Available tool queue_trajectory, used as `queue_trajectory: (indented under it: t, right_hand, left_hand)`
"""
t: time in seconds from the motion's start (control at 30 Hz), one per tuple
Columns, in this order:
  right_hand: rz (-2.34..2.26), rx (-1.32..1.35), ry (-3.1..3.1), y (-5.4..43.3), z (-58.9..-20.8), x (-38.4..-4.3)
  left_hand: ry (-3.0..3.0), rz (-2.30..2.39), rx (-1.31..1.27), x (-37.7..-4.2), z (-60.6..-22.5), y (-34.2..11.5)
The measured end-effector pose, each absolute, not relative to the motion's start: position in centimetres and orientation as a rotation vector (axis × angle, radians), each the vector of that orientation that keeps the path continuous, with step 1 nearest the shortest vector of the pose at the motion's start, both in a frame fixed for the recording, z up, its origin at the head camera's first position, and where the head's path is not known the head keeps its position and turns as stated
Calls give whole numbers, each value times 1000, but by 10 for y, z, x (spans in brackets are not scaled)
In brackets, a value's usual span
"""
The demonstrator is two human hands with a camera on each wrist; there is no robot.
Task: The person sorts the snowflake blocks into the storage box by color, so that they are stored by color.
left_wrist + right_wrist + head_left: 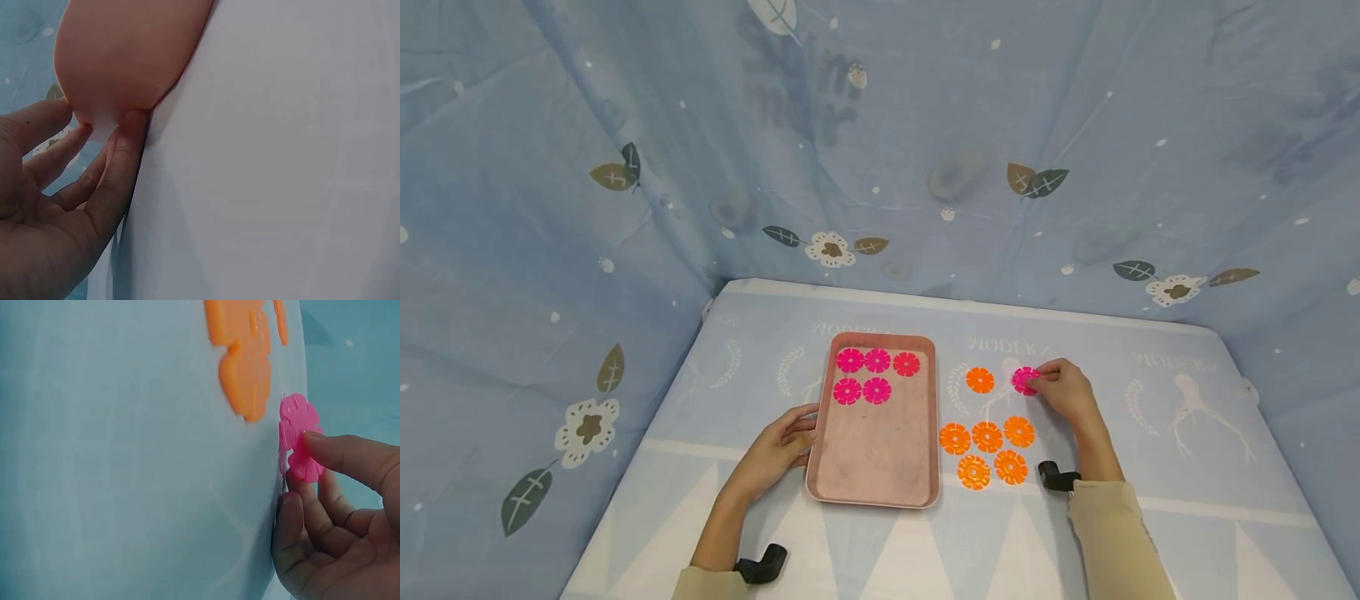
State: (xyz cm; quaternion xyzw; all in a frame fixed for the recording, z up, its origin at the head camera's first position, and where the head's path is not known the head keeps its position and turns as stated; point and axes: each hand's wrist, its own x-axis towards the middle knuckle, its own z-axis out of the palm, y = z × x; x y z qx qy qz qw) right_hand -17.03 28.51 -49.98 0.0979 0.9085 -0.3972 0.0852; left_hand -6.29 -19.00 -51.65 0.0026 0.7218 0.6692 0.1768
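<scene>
My right hand (1066,390) pinches a pink notched flower-shaped disc (299,419) between thumb and fingers, low over the table to the right of a pink tray (874,450). An orange disc (980,380) lies just left of that hand, and several more orange discs (987,437) lie grouped nearer me. Inside the tray, at its far end, several pink discs (877,391) and a redder disc (906,364) lie flat in two rows. My left hand (778,446) touches the tray's left outer side with extended fingertips, as the left wrist view also shows.
A patterned cloth covers the table (1195,467). Blue floral curtains (925,125) hang behind it and at both sides. Black wrist mounts (763,565) stick out beside both forearms, the right one close to the orange discs.
</scene>
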Motion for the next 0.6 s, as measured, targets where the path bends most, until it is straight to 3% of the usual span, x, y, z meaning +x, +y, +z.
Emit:
queue_trajectory:
  t: [0.6]
  right_hand:
    - [-1547,272,2534,287,-499,-166]
  left_hand:
    - [2057,1888,7,-62,-516,-190]
